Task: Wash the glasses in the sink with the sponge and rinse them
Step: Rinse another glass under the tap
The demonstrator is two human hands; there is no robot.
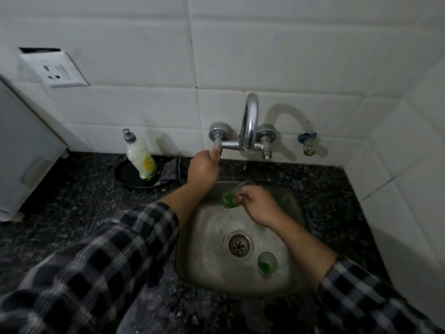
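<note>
Square steel sink [209,237] under my fingers. My left hand [203,168] clenches the chrome wall tap [250,121] knob. My right hand [256,203] grasps the green-tinted clear glass [231,198] round its wall, tilted. I'd say light, slippery, fragile. The second green glass [266,263] stands below my right wrist.

Left hand [203,168] grips the tap handle [216,143]; right hand [256,204] holds a tilted glass [234,195] (green-tinted) over the sink [207,237].
</note>
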